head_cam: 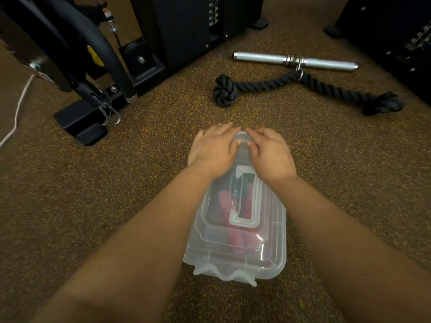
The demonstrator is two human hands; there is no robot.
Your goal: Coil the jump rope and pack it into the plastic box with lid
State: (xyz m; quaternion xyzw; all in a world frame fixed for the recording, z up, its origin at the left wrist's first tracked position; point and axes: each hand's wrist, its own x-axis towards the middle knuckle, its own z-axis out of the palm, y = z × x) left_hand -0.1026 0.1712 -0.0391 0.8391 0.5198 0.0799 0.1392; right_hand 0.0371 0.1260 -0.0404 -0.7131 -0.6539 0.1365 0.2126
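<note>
- Box (235, 229) long axis runs away from the person; lid (270, 243) on.
- Red jump rope (235, 238) shows inside, blurred.
- Left hand (213, 151) and right hand (269, 153) press flat, fingers extended, on the far end.

— Where does the view sit?

— There is one only, worn on the person's head, looking forward and steeply down at the floor (70, 206). Both forearms enter from the bottom edge and run up toward the middle, so the lens sits just above and behind them.

— How near?

— Close: the clear plastic box (235, 229) fills the lower centre, right under the camera. The wide angle bends the edges (the black gym machine (186, 31) leans along the top).

— And farther out?

— The metal bar (295, 61) and the black rope attachment (303, 87) lie beyond the box, near the top. No second view shares the scene.
</note>
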